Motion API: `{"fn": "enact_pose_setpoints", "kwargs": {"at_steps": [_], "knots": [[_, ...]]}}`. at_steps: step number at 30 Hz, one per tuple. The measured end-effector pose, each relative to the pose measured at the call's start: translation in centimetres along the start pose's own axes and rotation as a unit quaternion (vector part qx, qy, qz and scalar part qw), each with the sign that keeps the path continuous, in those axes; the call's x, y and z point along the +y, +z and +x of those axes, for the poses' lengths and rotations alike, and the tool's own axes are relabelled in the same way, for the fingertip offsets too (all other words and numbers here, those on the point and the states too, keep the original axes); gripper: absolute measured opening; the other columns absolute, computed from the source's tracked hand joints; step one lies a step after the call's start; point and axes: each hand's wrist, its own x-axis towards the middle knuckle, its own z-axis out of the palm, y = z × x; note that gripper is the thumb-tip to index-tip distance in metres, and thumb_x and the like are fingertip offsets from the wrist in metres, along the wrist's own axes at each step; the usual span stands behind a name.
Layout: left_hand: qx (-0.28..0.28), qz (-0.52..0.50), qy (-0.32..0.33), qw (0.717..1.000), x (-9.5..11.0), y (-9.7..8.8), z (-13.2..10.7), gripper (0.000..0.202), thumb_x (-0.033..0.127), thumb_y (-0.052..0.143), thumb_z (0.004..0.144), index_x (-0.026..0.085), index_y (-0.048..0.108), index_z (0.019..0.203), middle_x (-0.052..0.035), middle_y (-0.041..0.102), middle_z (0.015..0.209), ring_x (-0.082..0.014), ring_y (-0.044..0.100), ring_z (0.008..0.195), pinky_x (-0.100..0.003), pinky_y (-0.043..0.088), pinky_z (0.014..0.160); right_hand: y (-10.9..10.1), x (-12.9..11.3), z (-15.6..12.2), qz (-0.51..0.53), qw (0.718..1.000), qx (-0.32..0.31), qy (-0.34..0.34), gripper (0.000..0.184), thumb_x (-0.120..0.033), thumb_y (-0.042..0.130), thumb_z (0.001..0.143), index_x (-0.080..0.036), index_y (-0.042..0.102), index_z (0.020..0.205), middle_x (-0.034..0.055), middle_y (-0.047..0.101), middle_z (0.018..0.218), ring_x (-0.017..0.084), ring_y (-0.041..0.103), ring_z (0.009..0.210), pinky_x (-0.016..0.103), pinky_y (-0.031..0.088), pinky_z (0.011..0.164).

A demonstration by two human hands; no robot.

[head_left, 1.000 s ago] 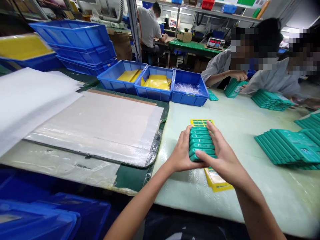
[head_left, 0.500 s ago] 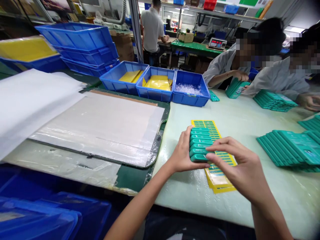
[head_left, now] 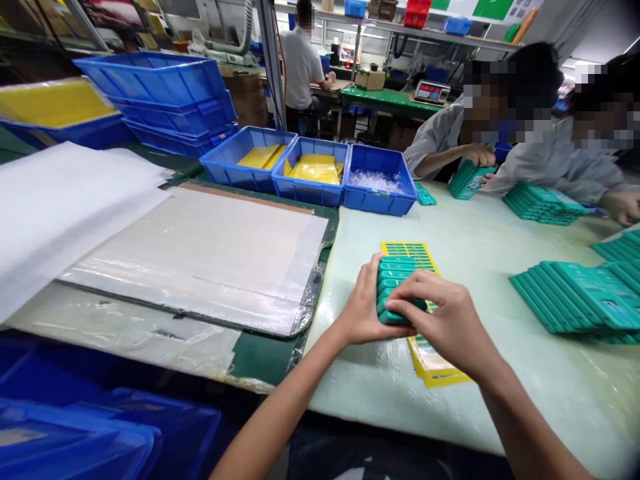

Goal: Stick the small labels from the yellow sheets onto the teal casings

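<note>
My left hand (head_left: pixel 361 308) is wrapped around a short stack of flat green plastic cases (head_left: pixel 397 275), tilted so that their narrow ends face me. Against the end of a low case in the stack, the thumb and forefinger of my right hand (head_left: pixel 443 317) are pinched together. Anything between those fingertips is too small or hidden to make out. Beneath both hands lie yellow sheets with rows of small green labels (head_left: pixel 431 363), partly covered by the stack and my right hand.
More green cases (head_left: pixel 570 293) lean in a row at the right. Blue bins (head_left: pixel 377 200) holding yellow packs and clear bits line the back. A white sheet-covered board (head_left: pixel 215 260) lies left. Two co-workers sit at the far right, one holding green cases (head_left: pixel 469 179).
My right hand has moved left onto the front of the stack, its fingertips closing to a pinch over the lower cases. My left hand keeps its hold.
</note>
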Motion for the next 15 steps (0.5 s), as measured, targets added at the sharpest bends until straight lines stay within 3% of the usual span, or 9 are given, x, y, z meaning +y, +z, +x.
{"fn": "enact_pose_setpoints", "kwargs": {"at_steps": [2,5,7,10,12,15], "knots": [[0.004,-0.003,0.001,1.0,0.1,0.0,0.0,0.153,0.072,0.1,0.063,0.025,0.008,0.176,-0.0218,0.038,0.168,-0.0479,0.041,0.158,-0.068,0.037,0.133,-1.9,0.5,-0.2,-0.061,0.998,-0.021,-0.007,0.018,-0.015,0.075,0.099,-0.022,0.077,0.082,0.0007,0.073,0.084,0.019,0.068,0.081,0.034,0.05,0.075],[0.009,-0.008,0.011,1.0,0.1,0.0,0.1,0.154,0.076,0.099,0.062,0.026,0.01,0.176,-0.0221,0.039,0.167,-0.0492,0.038,0.159,-0.071,0.033,0.135,-3.7,0.7,-0.4,-0.109,0.993,0.054,-0.009,0.013,-0.019,0.075,0.099,-0.022,0.075,0.087,0.001,0.072,0.086,0.018,0.067,0.078,0.033,0.049,0.073],[0.01,-0.007,0.011,1.0,0.1,0.0,0.1,0.153,0.075,0.099,0.063,0.025,0.009,0.176,-0.0226,0.039,0.167,-0.05,0.039,0.159,-0.072,0.033,0.134,-3.1,0.6,-0.5,-0.08,0.994,0.072,-0.007,0.01,-0.02,0.076,0.1,-0.023,0.076,0.09,0.0015,0.074,0.089,0.017,0.067,0.078,0.032,0.05,0.073],[0.009,-0.004,0.004,1.0,0.0,0.1,0.0,0.151,0.071,0.1,0.064,0.025,0.009,0.176,-0.0223,0.038,0.168,-0.0496,0.041,0.157,-0.072,0.036,0.133,-1.4,0.7,-0.4,-0.012,1.0,0.004,-0.011,0.009,-0.021,0.076,0.102,-0.024,0.08,0.095,0.0018,0.077,0.091,0.017,0.068,0.078,0.032,0.051,0.069],[0.007,-0.004,0.001,1.0,0.1,0.1,0.0,0.152,0.07,0.101,0.064,0.026,0.009,0.176,-0.0222,0.037,0.169,-0.0494,0.04,0.158,-0.071,0.035,0.133,-1.3,1.3,-0.2,-0.025,0.999,-0.019,-0.022,0.011,-0.021,0.075,0.102,-0.024,0.081,0.093,0.0024,0.077,0.091,0.019,0.069,0.081,0.033,0.052,0.073],[0.007,-0.008,0.003,1.0,0.2,0.0,0.0,0.155,0.072,0.101,0.062,0.026,0.008,0.177,-0.0224,0.038,0.168,-0.0496,0.038,0.16,-0.071,0.033,0.134,-2.9,2.3,0.3,-0.108,0.993,0.046,-0.027,0.014,-0.021,0.073,0.101,-0.022,0.078,0.088,0.0028,0.075,0.088,0.02,0.068,0.083,0.034,0.051,0.072]]}}
